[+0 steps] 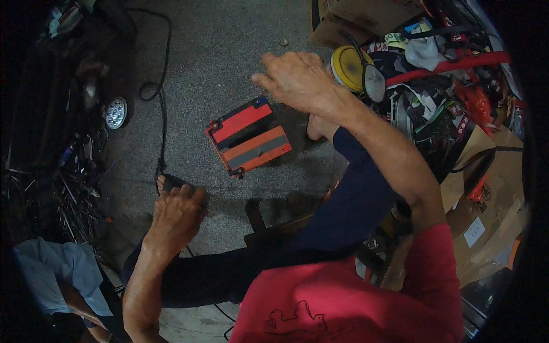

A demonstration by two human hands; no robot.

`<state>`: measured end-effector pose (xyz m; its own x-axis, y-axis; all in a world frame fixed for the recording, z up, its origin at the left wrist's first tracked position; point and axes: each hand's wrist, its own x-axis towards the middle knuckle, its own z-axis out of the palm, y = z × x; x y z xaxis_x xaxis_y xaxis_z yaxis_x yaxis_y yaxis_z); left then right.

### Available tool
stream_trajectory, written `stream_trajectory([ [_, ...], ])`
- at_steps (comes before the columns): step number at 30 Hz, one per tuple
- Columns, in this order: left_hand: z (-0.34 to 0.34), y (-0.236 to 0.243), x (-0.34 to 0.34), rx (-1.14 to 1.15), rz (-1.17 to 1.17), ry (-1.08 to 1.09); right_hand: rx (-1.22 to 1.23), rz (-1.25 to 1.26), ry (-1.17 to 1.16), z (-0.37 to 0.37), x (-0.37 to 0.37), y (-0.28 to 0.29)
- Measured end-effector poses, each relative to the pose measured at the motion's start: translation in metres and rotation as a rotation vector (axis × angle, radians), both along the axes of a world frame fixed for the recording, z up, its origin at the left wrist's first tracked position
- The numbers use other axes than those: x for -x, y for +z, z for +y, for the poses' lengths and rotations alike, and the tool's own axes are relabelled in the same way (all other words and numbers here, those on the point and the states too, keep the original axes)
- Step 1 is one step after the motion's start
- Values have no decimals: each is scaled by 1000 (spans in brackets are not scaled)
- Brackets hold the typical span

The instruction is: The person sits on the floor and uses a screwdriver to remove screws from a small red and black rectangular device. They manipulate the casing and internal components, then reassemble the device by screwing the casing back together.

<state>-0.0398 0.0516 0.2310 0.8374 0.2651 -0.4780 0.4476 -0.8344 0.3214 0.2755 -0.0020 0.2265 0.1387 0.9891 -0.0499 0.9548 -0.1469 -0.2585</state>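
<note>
The two hands are well apart. The left hand [178,214], at left of centre, has its fingers bent down over a dark object [173,182]; whether they grip it or only rest there, I cannot tell. The right hand [297,80], in the upper middle, is held with its fingers bent and pointing left; whether anything sits between thumb and fingers is hidden.

Between the hands, in the middle of the frame, a red block [247,122] and an orange block [260,151] lie side by side at a slant on the speckled grey floor [206,51]. A dark gap separates them, and dark fittings show at their left ends. The orange one bears a grey stripe; the red one has a blue patch at its upper right corner, just below the right hand.

A black cable [166,63] runs from the upper left, with a small loop, down to near the left hand. A bare foot [315,127] shows below the right wrist. Further out, a round clear-faced lamp [116,112] lies at left, above scattered thin rods [71,211]. At upper right are a yellow round lid [349,66], a red strip [452,67] amid clutter, and a cardboard box [337,28]. Grey-blue clothing [63,274] fills the lower left.
</note>
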Motion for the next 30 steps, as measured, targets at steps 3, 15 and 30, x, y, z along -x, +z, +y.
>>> stream_trajectory([
  [3, -1, 0, 1, -19, -27, -9, 21, -8, 5, 4, -5, 2],
  [15, -1, 3, -2, -4, -36, 19, -5, 14, 3, 0, -11, 1],
  [30, 1, -1, 1, 1, -72, 20, -305, -93, 71, -3, -12, -13],
])
